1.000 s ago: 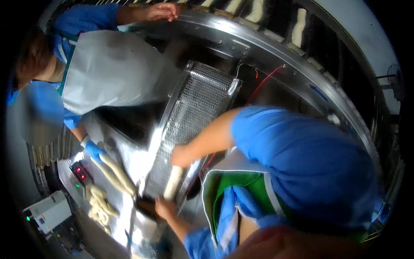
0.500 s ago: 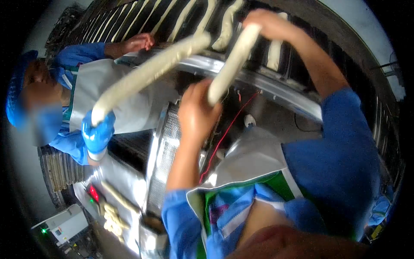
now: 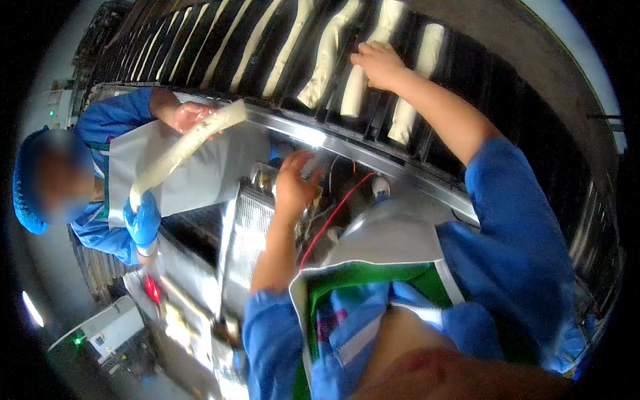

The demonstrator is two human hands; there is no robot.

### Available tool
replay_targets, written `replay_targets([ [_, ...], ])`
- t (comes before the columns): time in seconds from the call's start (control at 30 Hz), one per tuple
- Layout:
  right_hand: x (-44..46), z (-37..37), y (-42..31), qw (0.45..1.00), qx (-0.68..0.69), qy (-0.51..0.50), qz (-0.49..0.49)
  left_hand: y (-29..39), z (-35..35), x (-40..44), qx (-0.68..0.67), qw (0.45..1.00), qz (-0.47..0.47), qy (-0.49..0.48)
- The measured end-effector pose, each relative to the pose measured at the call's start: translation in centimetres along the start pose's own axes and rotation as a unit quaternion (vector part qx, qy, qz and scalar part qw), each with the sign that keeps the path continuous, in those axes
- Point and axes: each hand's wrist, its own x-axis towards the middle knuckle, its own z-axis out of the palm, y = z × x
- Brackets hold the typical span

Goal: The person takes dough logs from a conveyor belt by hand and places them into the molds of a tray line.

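Observation:
My right hand point(image 3: 380, 65) bends its fingers over the middle of a pale dough roll point(image 3: 352, 95), which lies in a dark slot of the long tray rack. My left hand point(image 3: 295, 183) is in the air in front of the rack's metal edge point(image 3: 333, 142). Its fingers are apart, somewhat blurred, and hold nothing. One more dough roll point(image 3: 405, 120) lies to the right of my right hand, partly behind my forearm. Another dough roll point(image 3: 320, 73) sits in the slot to the left.
At left, a co-worker in a blue cap holds a dough roll point(image 3: 177, 159) with a blue-gloved hand point(image 3: 141, 220) and a bare hand point(image 3: 193, 117). Several slots farther left carry dough strips. Below are a perforated metal conveyor point(image 3: 247, 233), a red cord point(image 3: 339, 220) and a control box point(image 3: 110, 333).
The dough roll between my hands has gone down into a rack slot. My left hand has let go of it and drawn back. The co-worker's roll has swung lower, with both hands on it.

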Motion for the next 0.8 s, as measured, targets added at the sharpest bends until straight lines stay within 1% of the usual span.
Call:
replay_targets([
  [0.03,0.0,0.2,-0.2,1.0,-0.022,0.017,0.01,-1.5,-0.1,-1.8,-0.044,0.998,-0.036,0.015],
  [0.1,0.2,0.5,0.3,1.0,-0.002,0.028,-0.002,-3.6,-1.2,-4.6,-0.09,0.988,-0.125,0.027],
  [0.13,0.5,0.7,0.6,1.0,0.013,-0.015,-0.02,-5.7,-0.9,-6.2,-0.194,0.968,-0.129,0.093],
  [0.17,0.6,0.7,0.6,0.997,0.027,-0.06,-0.039,-7.8,-1.7,-7.3,-0.182,0.952,-0.212,0.123],
  [0.2,0.1,0.8,0.7,0.996,0.041,-0.062,-0.056,-7.8,-3.1,-7.8,-0.283,0.907,-0.242,0.197],
  [0.23,-0.2,1.0,0.7,0.993,0.055,-0.064,-0.08,-10.2,-4.2,-9.2,-0.371,0.867,-0.231,0.241],
  [0.27,-0.4,0.5,0.3,0.991,0.042,-0.072,-0.103,-9.3,-5.6,-9.7,-0.37,0.846,-0.262,0.282],
  [0.3,-0.5,-0.1,-0.2,0.989,0.064,-0.064,-0.113,-8.5,-7.2,-10.7,-0.364,0.817,-0.299,0.333],
  [0.33,-0.6,0.0,-0.5,0.989,0.016,-0.092,-0.11,-9.3,-7.7,-12.3,-0.358,0.819,-0.305,0.329],
  [0.37,-1.5,0.6,-0.6,0.989,0.05,-0.094,-0.103,-10.5,-7.7,-14.2,-0.351,0.822,-0.31,0.323],
  [0.4,-1.9,-1.2,-3.0,0.986,0.147,-0.072,-0.024,-12.5,-7.3,-16.4,-0.271,0.848,-0.314,0.329],
  [0.43,-3.3,-2.2,-5.8,0.986,0.163,0.024,-0.019,-14.0,-6.8,-18.6,-0.21,0.861,-0.334,0.322],
  [0.47,-3.3,-2.5,-7.2,0.98,0.179,0.036,-0.074,-13.8,-6.8,-20.4,-0.125,0.862,-0.374,0.317],
  [0.5,-3.6,-2.6,-9.9,0.974,0.209,0.018,-0.087,-13.5,-6.7,-22.5,-0.043,0.857,-0.414,0.304],
  [0.57,-5.5,-1.1,-14.8,0.948,0.286,-0.009,-0.141,-15.0,-5.6,-28.1,0.03,0.834,-0.456,0.31],
  [0.63,-6.8,0.3,-20.2,0.917,0.316,-0.056,-0.238,-16.2,-5.1,-33.4,0.056,0.817,-0.484,0.307],
  [0.67,-7.6,0.7,-23.2,0.919,0.3,-0.086,-0.241,-17.4,-4.8,-36.4,0.086,0.802,-0.509,0.302],
  [0.7,-7.9,2.3,-25.9,0.905,0.315,-0.106,-0.265,-18.6,-4.6,-39.7,0.115,0.782,-0.537,0.294],
  [0.73,-8.3,3.6,-28.3,0.896,0.316,-0.12,-0.287,-19.5,-4.5,-42.6,0.133,0.79,-0.52,0.296],
  [0.77,-8.6,4.2,-30.9,0.888,0.315,-0.132,-0.308,-20.0,-4.6,-45.0,0.147,0.785,-0.52,0.303],
  [0.8,-8.9,4.3,-33.9,0.88,0.314,-0.18,-0.308,-20.8,-4.8,-47.4,0.148,0.769,-0.543,0.304],
])
